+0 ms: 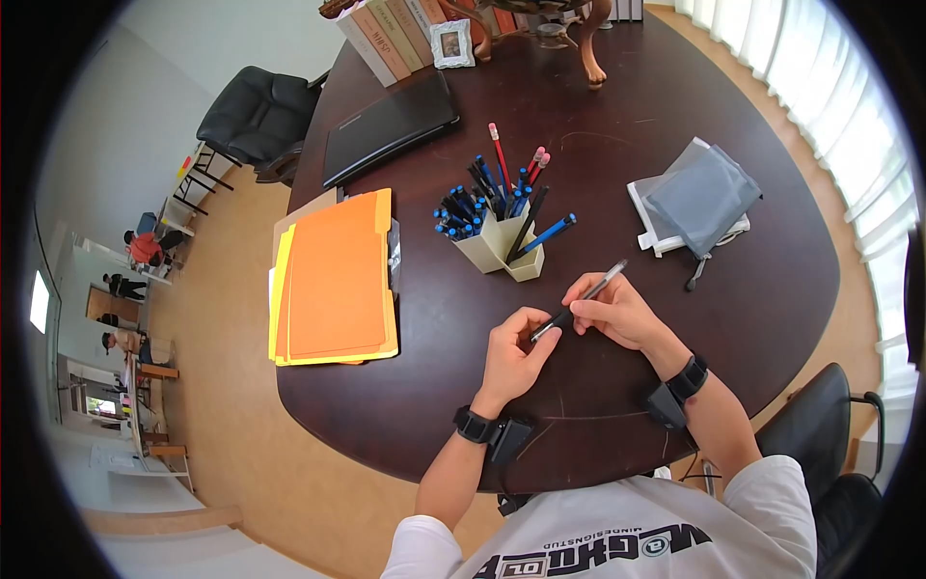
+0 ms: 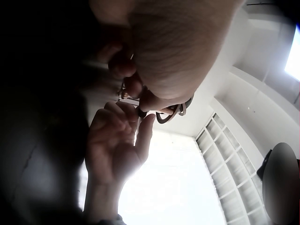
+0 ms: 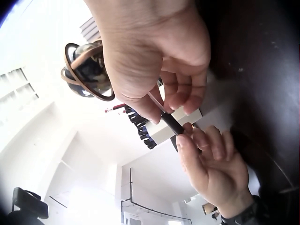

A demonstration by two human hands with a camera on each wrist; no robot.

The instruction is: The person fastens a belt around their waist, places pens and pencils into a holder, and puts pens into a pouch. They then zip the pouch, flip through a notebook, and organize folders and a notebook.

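Note:
A pen with a clear barrel and a black grip section (image 1: pixel 605 281) is held slantwise between both hands above the dark table. The left hand (image 1: pixel 514 359) pinches its lower end between thumb and fingers. Nearer the upper end, the right hand (image 1: pixel 620 311) grips the barrel. In the right wrist view the black part of the pen (image 3: pixel 172 123) spans the space between the right hand (image 3: pixel 157 56) and the left hand (image 3: pixel 215 171). The left wrist view is dark, with the left hand (image 2: pixel 176 47) close to the lens and the right hand (image 2: pixel 112 145) beyond it.
Beyond the hands stands a cream holder (image 1: pixel 490 247) full of pens and red pencils. Orange and yellow folders (image 1: pixel 335 280) and a black laptop (image 1: pixel 391 128) lie on the left. Grey pouches (image 1: pixel 702 198) lie on the right. Books (image 1: pixel 388 39), a frame (image 1: pixel 451 44) and a footed stand (image 1: pixel 591 58) are at the back.

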